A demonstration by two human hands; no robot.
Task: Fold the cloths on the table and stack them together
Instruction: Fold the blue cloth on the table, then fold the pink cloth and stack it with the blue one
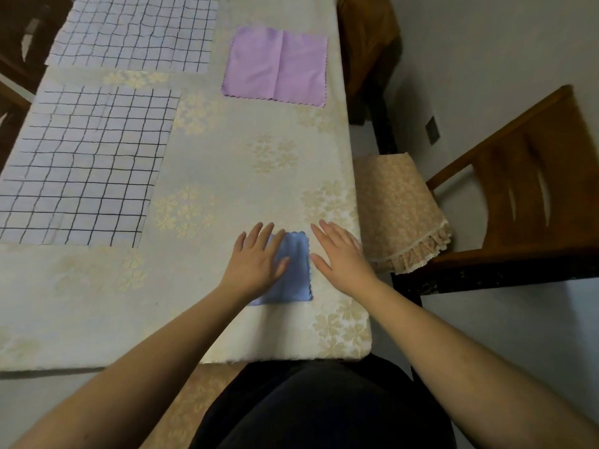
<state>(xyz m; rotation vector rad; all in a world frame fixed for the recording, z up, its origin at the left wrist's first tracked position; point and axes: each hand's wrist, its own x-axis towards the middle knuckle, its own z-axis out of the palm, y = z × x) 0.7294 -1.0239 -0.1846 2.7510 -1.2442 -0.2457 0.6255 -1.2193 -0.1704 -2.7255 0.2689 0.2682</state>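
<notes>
**Blue cloth folded, being pressed flat — three still to go**

While the left hand (256,260) lies flat w/ fingers straight on the blue cloth (293,270), the first fold looks done: the cloth is a small narrow rectangle, not a spread square. Judged step: smoothing/setting the fold.

- L hand: open palm down, covers the cloth's left part; fingertips reach its far left corner. Pressing, not gripping.
- R hand (340,254): also open, fingers straight, palm down just right of the cloth's scalloped right edge. Whether it touches that edge or only the table (201,176) — can't tell.
- Blue cloth: between the two hands, partly under the L one, near the table's near edge and right side. Long axis runs away from the person, tilted a little; short scalloped end points far, plain end points toward the body.

Other cloths, all unfolded, lying flat:
- purple cloth (277,66): well beyond the R hand's fingertips, far side; shows a crease down its middle.
- near checked cloth (84,166): far-left of the L hand.
- far checked cloth (136,30): beyond that one, at the far left end.

Progress, as judged: early, one of four folded, no stack yet.

Next move calls for: lifting both hands off w/o dragging the fold open, then reaching forward for the purple cloth (nearest to R hand's line). Blue piece can serve as stack base, or sit atop the bigger ones later.

Risk: thin cloth may spring open once pressure goes.
</notes>
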